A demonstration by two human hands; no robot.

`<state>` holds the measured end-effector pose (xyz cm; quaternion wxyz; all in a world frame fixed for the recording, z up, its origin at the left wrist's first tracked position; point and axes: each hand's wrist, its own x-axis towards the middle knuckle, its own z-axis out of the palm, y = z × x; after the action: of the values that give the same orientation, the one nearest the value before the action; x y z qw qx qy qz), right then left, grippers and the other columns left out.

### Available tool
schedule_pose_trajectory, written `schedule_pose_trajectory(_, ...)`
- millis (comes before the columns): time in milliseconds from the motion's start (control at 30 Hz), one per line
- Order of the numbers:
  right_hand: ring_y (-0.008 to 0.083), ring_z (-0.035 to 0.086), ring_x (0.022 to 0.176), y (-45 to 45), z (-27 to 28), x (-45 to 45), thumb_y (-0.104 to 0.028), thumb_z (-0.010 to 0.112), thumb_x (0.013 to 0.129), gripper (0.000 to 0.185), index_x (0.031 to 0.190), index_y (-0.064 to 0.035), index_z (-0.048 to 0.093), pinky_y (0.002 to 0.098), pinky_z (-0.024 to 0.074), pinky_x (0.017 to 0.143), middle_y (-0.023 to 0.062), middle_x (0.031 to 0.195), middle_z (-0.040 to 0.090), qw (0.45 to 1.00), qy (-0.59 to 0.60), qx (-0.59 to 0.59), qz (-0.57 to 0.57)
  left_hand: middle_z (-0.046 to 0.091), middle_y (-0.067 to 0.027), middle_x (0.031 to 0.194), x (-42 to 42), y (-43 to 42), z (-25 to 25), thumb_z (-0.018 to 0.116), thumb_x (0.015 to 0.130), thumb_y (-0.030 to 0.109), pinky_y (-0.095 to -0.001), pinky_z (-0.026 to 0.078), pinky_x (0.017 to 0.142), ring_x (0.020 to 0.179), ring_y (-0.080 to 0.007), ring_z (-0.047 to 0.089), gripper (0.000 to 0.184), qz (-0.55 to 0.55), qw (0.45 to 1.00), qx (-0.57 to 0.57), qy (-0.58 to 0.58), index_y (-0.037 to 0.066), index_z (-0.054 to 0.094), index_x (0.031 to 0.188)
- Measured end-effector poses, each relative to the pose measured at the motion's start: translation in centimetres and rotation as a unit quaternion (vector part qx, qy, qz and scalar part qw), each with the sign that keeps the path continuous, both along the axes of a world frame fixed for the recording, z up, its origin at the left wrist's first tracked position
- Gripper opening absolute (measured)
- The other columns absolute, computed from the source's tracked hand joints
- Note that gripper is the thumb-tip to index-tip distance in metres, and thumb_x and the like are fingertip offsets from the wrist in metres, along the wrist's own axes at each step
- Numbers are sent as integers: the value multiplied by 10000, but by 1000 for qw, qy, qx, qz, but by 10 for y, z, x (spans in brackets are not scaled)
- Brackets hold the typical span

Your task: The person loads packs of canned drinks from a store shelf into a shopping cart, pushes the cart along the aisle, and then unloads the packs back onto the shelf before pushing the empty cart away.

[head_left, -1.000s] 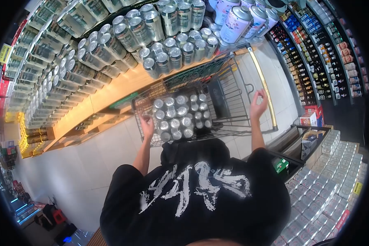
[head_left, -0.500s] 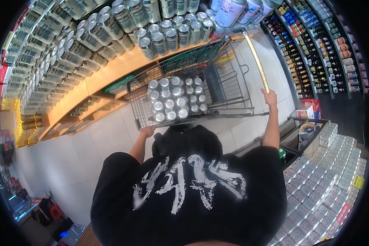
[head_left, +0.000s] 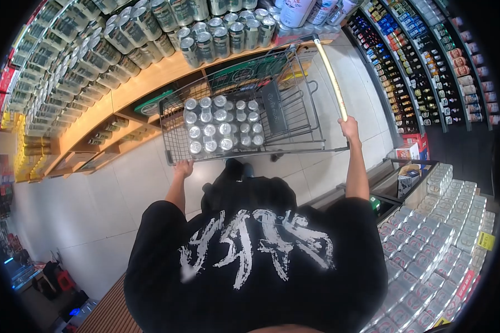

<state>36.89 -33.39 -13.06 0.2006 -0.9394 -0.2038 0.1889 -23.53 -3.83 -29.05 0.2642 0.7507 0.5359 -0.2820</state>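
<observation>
Cart [head_left: 308,145] full of cans [head_left: 226,129] sits right between the person and the packed wooden shelf [head_left: 103,102]; right hand [head_left: 350,129] wraps the handle's near end, left hand [head_left: 184,167] touches the basket's front corner.

Cart [head_left: 294,145]: grey wire basket, upright on the tiled floor [head_left: 108,205], its length running left to right across the view.
Handle [head_left: 331,79]: straight, pale gold bar at the cart's right end.
Panel [head_left: 273,106]: dark, inside the basket, right of the cans.
Cans [head_left: 209,130]: silver-topped, upright, closely grouped in rows in the basket's left part.
</observation>
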Motion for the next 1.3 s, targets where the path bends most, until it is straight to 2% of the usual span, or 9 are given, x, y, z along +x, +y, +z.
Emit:
schedule_pose_trajectory(33, 273, 633, 624, -2, 2, -6, -213, 626, 807, 266, 920, 28, 621, 398, 501, 583, 156, 722, 636, 1000, 22, 10, -2, 370, -99, 1469, -4, -4, 4, 263, 962, 523, -637, 92, 1111, 1389, -284, 275, 618, 2, 1000, -10, 10, 82, 451, 1353)
schedule_pose_trajectory(200, 149, 547, 465, -17, 15, -35, -153, 609, 842, 214, 848, 56, 566, 323, 506, 415, 80, 605, 539, 994, 97, 57, 4, 275, -41, 1521, -36, -35, -21, 245, 952, 590, -680, 79, 1085, 1436, -223, 148, 649, 73, 997, 26, -6, 141, 384, 1400)
schedule_pose_trajectory(267, 151, 545, 465, -23, 14, -44, -143, 598, 845, 203, 836, 57, 560, 335, 524, 423, 74, 596, 531, 991, 112, 72, 16, 259, -32, 1533, -47, -59, -27, 259, 964, 557, -662, 55, 1103, 1450, -206, 94, 633, 135, 987, 73, -48, 126, 365, 1414)
schedule_pose_trajectory(300, 152, 544, 464, -27, 13, -48, -138, 592, 847, 199, 830, 57, 558, 340, 532, 427, 71, 591, 528, 989, 119, 80, 22, 178, -1, 1560, -42, -72, 2, 261, 967, 547, -719, 60, 1063, 1458, -204, 19, 616, 167, 984, 37, -44, 156, 321, 1440)
schedule_pose_trajectory(400, 129, 513, 446, -27, 22, -62, -123, 576, 845, 157, 810, 24, 529, 329, 516, 420, 45, 586, 513, 990, 124, 59, 33, 126, 14, 1570, -51, -91, 3, 259, 970, 534, -773, 57, 1013, 1459, -202, -4, 592, 160, 986, 42, -11, 186, 304, 1448)
schedule_pose_trajectory(567, 67, 420, 440, -26, 37, -71, -89, 578, 816, 113, 794, -71, 468, 258, 432, 417, -26, 567, 428, 943, 315, 111, 2, 96, 12, 1579, -70, -124, 12, 222, 989, 478, -772, -52, 1002, 1460, -201, -9, 538, 155, 987, 41, 13, 226, 292, 1460)
schedule_pose_trajectory(800, 31, 331, 457, -15, 47, -75, -39, 565, 815, 196, 877, -139, 409, 204, 270, 399, -61, 604, 366, 862, 490, 131, -9, 19, 26, 1590, -102, -159, -3, 206, 987, 501, -767, -57, 1004, 1458, -194, -81, 561, 197, 980, 2, 19, 261, 214, 1494)
schedule_pose_trajectory(1000, 23, 308, 452, -11, 39, -88, -28, 566, 822, 213, 903, -149, 410, 192, 235, 390, -62, 607, 361, 855, 504, 122, 11, 6, -9, 1591, -124, -175, 9, 233, 977, 525, -767, -55, 1004, 1460, -218, -69, 567, 230, 973, -15, -1, 273, 230, 1484)
schedule_pose_trajectory(1300, 35, 357, 443, -7, 32, -134, -63, 609, 791, 149, 863, -91, 481, 201, 312, 389, -48, 591, 414, 914, 385, 120, 49, -18, -17, 1592, -180, -171, -13, 290, 963, 557, -751, -56, 1015, 1457, -249, -96, 547, 249, 967, -23, -43, 357, 238, 1470)
